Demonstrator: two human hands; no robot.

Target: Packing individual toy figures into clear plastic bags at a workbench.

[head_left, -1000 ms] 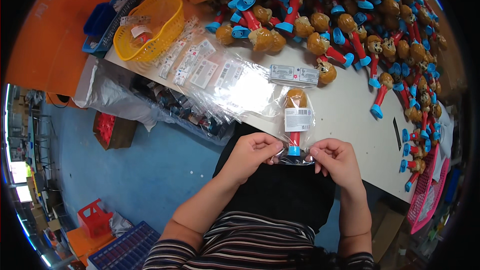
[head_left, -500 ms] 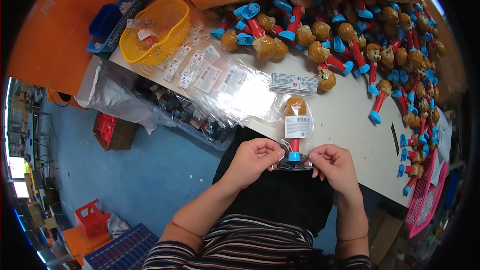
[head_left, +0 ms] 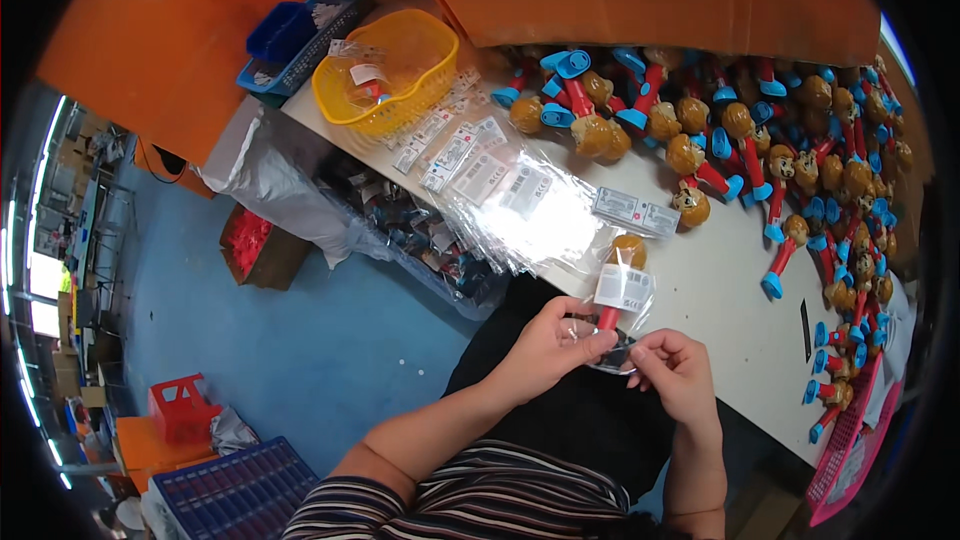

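Observation:
A toy figure (head_left: 629,251) with a brown round head and red body lies inside a clear plastic bag (head_left: 645,312) that bears a white label (head_left: 625,289). My left hand (head_left: 556,349) pinches the bag's lower left side, its thumb over the figure's foot end. At the bag's lower right edge, my right hand (head_left: 675,372) grips the film between thumb and fingers. The figure's blue foot is hidden by my left thumb. Just beyond the bag, a folded printed card strip (head_left: 634,212) rests on the table.
Many similar toy figures (head_left: 785,180) are heaped at the back and right of the table (head_left: 720,310). Flat clear bags (head_left: 520,200) lie left of centre, by a yellow basket (head_left: 440,75). A dark blade-like strip (head_left: 805,330) and pink basket (head_left: 850,450) are at right.
My left thumb has moved right over the figure's foot, and my hands are closer together. The bag is now tilted. The whole view has shifted, with the table lower and further right.

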